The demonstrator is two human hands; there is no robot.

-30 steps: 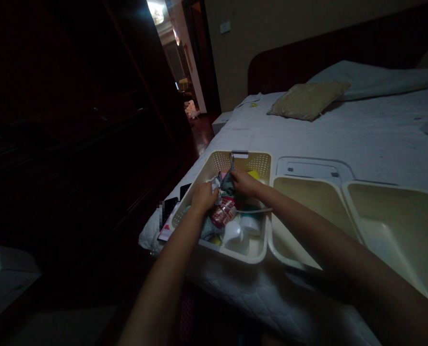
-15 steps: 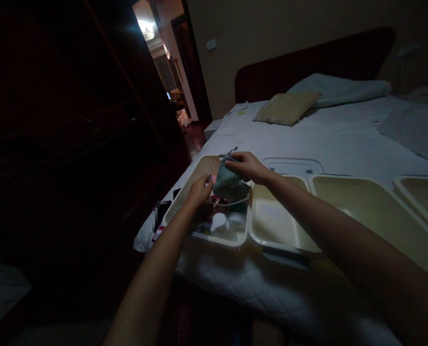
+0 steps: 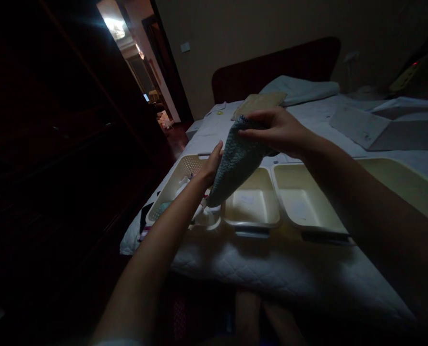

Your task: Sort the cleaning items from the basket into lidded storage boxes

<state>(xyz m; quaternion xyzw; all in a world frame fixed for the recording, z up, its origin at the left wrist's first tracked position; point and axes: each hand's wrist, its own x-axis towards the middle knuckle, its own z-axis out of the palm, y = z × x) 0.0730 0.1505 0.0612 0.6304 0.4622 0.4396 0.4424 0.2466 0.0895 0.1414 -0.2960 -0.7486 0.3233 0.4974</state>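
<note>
Head cam — fwd/down, L hand (image 3: 212, 166) + R hand (image 3: 284, 132) nr.

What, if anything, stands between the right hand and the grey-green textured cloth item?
Nothing visible: the right hand pinches the grey-green textured cloth item near its top. The left hand is beside its left edge, outside that grip; contact there is unclear.

Lighting dim throughout. One distant ceiling lamp (image 3: 115, 28) glares white; the floor (image 3: 177, 138) returns faint sheen. The mattress (image 3: 231, 263) front carries soft shadows. I record the cloth (image 3: 239, 158) in my right hand (image 3: 280, 129) as shaded, weave legible; left side near-black.
</note>
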